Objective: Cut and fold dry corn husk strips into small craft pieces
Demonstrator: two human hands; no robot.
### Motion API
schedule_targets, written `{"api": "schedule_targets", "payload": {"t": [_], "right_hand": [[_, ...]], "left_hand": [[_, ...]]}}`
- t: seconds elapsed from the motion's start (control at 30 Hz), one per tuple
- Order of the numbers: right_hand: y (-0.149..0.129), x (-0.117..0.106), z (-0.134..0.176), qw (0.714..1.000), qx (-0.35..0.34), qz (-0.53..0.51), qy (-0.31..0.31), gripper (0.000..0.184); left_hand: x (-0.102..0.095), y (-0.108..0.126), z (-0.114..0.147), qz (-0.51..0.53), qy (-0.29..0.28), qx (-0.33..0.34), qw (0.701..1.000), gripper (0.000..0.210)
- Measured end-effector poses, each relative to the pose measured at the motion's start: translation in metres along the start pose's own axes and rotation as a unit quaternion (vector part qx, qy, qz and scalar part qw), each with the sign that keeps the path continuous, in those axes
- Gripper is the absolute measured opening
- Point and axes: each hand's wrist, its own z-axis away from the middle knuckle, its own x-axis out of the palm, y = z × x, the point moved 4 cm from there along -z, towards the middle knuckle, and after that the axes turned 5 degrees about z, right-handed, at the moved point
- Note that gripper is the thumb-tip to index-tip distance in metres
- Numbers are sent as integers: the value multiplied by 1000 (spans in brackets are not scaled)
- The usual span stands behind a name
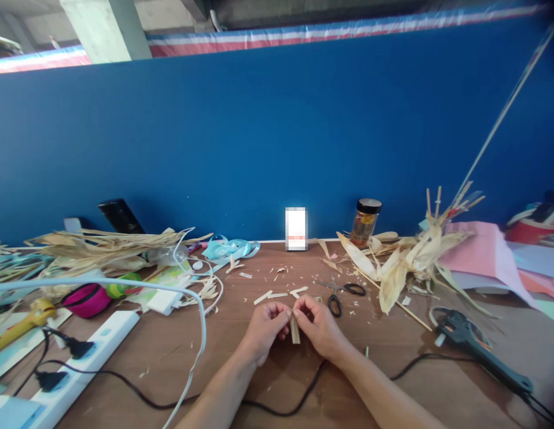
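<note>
Between my two hands is a short strip of dried husk (295,331), pale tan, its lower end hanging down toward me. My left hand (268,326) pinches its upper end between thumb and forefinger. From the other side, my right hand (316,325) pinches the same end, the fingertips of both hands almost meeting. Just beyond them lie small cut husk pieces (270,296) on the brown table. Black-handled scissors (336,295) rest on the table, beyond and to the right of my right hand.
A glue gun (482,351) lies at right, its black cord crossing under my forearms. Dried corn husks (411,262) and a lidded jar (365,223) stand behind. At left are a white power strip (92,357), a white cable, blue ribbon (230,249) and a magenta cup-like item (87,300).
</note>
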Motion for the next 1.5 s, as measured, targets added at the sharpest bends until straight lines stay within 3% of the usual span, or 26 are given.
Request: {"api": "schedule_targets", "payload": {"t": [0.27,0.5,0.63,0.77,1.13,1.5], "right_hand": [[-4,-3,1,998,-19,51,15,11],[-11,-3,3,996,-42,69,32,14],[-4,-1,1,999,-19,1,49,14],[8,3,-2,996,36,-77,27,19],[16,-1,-5,996,34,-59,52,18],[8,-2,-3,998,11,-32,44,18]], "left_hand": [[0,3,0,-18,-15,35,999,22],[1,-4,-1,65,-9,-15,998,20],[-1,-4,-2,80,11,-19,997,21],[-4,-3,-3,79,26,-8,996,22],[-1,1,0,56,8,-1,998,26],[-2,-1,-3,59,31,-3,998,25]]}}
